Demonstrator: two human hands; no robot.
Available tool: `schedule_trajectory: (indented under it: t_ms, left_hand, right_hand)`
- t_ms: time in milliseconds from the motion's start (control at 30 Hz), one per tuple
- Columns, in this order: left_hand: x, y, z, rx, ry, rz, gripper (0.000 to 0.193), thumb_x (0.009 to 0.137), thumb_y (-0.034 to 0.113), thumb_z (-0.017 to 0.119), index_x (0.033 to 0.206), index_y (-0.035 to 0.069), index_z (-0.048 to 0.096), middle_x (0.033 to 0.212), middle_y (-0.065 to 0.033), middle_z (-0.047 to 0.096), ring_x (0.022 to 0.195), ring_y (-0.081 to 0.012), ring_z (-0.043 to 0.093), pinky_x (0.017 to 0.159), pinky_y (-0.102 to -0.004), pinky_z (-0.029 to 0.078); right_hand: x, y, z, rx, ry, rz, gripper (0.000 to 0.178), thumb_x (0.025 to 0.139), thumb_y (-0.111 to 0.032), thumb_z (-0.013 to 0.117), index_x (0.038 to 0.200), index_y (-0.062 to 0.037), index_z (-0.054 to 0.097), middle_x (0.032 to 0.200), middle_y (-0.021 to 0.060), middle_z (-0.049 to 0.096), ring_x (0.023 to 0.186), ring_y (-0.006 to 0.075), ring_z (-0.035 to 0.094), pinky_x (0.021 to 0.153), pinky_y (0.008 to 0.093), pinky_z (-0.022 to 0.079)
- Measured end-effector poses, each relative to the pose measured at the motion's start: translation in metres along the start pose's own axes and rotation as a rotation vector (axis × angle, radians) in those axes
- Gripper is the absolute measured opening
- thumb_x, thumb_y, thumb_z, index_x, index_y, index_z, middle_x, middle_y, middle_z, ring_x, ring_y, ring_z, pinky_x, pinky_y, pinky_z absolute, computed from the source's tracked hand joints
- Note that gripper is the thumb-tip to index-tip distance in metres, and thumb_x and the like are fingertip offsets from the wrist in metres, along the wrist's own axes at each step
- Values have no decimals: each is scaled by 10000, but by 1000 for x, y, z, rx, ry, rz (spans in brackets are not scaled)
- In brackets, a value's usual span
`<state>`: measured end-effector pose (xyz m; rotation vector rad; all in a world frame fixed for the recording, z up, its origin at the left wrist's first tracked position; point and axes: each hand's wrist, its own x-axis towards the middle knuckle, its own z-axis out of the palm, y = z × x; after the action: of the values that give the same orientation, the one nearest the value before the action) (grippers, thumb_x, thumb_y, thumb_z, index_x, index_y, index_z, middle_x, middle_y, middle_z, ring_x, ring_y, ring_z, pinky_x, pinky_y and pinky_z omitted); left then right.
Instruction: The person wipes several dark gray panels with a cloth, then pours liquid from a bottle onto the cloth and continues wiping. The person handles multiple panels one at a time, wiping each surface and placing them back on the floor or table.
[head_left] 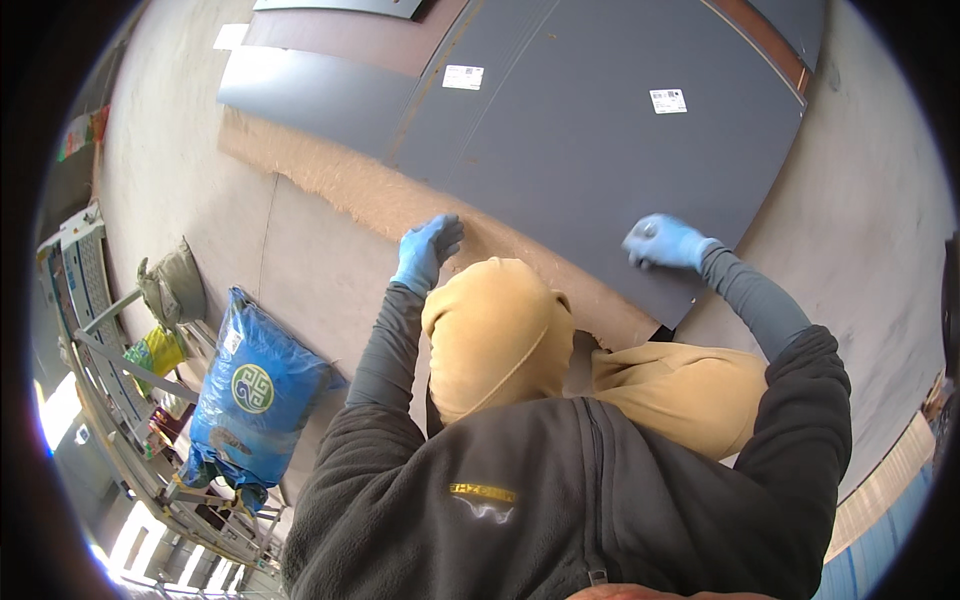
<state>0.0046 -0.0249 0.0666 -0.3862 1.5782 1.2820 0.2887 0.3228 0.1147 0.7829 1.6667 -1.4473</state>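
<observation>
A large dark grey panel (580,140) with white labels (668,101) lies flat in front of me. Along its near left side runs a brown, fuzzy-edged sheet (340,185), partly under the panel. My left hand (430,248), in a blue glove, is over this sheet beside my knee, its fingers loosely bent and apart with nothing visible in them. Over the near right part of the panel is my right hand (668,242), also gloved in blue, with the fingers curled in. Whatever it holds, if anything, is hidden.
A stuffed blue plastic sack (250,390) stands on the left, next to a metal frame (120,400) and a smaller greyish bag (172,285). More grey and reddish-brown sheets (350,55) lie at the far left. Pale floor (860,200) borders the panel on the right.
</observation>
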Motion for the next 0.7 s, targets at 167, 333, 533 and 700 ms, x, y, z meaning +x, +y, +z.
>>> schedule_trajectory:
  t_ms: [167,333,533,700]
  left_hand:
    - [14,10,6,-131,99,119,374,1035,310,651,1219,-7,732,1086,-106,781,915,-188,748,825,-294,616]
    - [33,18,7,-116,84,132,417,1046,385,640,1210,13,734,1095,-100,778,902,-168,740,772,-276,594]
    - [48,25,7,-54,93,109,441,1005,411,710,1141,-7,736,1000,-92,777,852,-182,741,708,-282,579]
    - [57,24,8,-25,129,123,392,992,340,741,1013,-51,756,914,-114,763,768,-186,719,657,-298,574]
  right_hand:
    - [26,-86,45,-797,233,-341,499,944,-473,628,1222,-63,683,1196,194,725,1177,315,676,1041,448,506]
    - [97,-134,79,-960,939,-874,842,902,-663,607,1357,45,582,1593,262,426,1498,420,387,1236,544,297]
    - [155,-164,115,-859,962,-605,1106,683,-675,816,1481,3,459,1670,291,263,1578,455,189,1297,587,116]
    - [163,-164,117,-860,938,-535,1087,674,-644,846,1464,1,470,1687,291,218,1586,471,139,1298,605,83]
